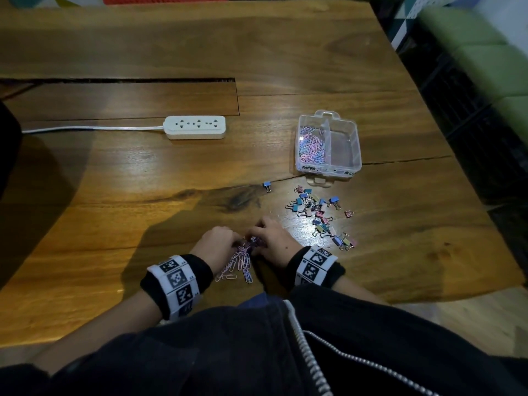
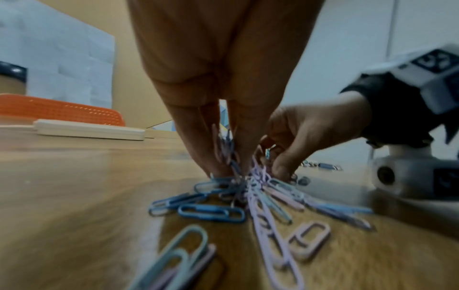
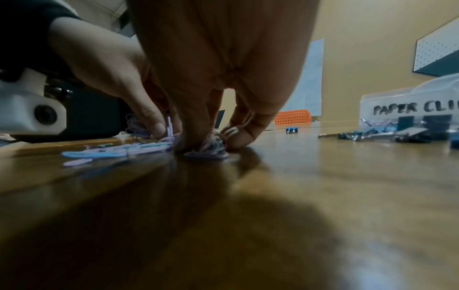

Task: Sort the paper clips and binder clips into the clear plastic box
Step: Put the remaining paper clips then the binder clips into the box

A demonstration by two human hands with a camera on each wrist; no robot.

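Observation:
Pastel paper clips [image 1: 241, 262] lie in a loose pile near the table's front edge. My left hand [image 1: 228, 242] and right hand [image 1: 263, 237] meet over the pile's far end, fingertips down. In the left wrist view my left hand [image 2: 226, 166] pinches several paper clips [image 2: 224, 150] between its fingers. My right hand [image 3: 206, 141] pinches a small bunch of paper clips [image 3: 209, 151] against the wood. Coloured binder clips [image 1: 320, 215] are scattered to the right. The clear plastic box [image 1: 344, 150] stands beyond them, with paper clips in its left compartment.
A white power strip [image 1: 195, 127] with its cord lies at the table's middle left. One blue binder clip [image 1: 267, 185] sits apart from the others. A long slot [image 1: 114, 80] cuts the tabletop further back. The table's right edge [image 1: 445, 132] drops off beside the box.

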